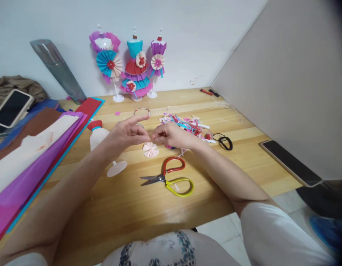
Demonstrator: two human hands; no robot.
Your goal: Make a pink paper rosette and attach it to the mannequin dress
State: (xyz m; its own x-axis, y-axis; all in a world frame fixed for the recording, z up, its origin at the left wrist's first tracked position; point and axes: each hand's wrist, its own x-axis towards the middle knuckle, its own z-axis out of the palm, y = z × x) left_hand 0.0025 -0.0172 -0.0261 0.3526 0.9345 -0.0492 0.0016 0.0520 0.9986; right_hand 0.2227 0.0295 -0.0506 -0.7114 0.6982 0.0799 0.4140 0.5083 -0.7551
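Note:
Just above a small pale pink pleated paper rosette (150,150), my two hands come close together, fingertips nearly meeting. My left hand (129,133) has its index finger stretched out while the thumb and other fingertips pinch. Whatever they hold is too small to make out. Fingers and thumb of my right hand (172,135) are pressed together too, their contents hidden. In front of the rosette lie scissors (160,178) with red and yellow handles, blades slightly apart. Behind my left forearm a white mini dress form (96,139) with red and blue paper lies tilted, its round base (117,168) showing.
Colourful paper scraps (184,123) are heaped behind my right hand. Three decorated dress forms (136,66) stand by the wall. Crepe paper sheets (34,147), a phone (12,108) and a bottle (58,70) are at left. Another phone (291,162) and a black hair tie (225,142) lie right.

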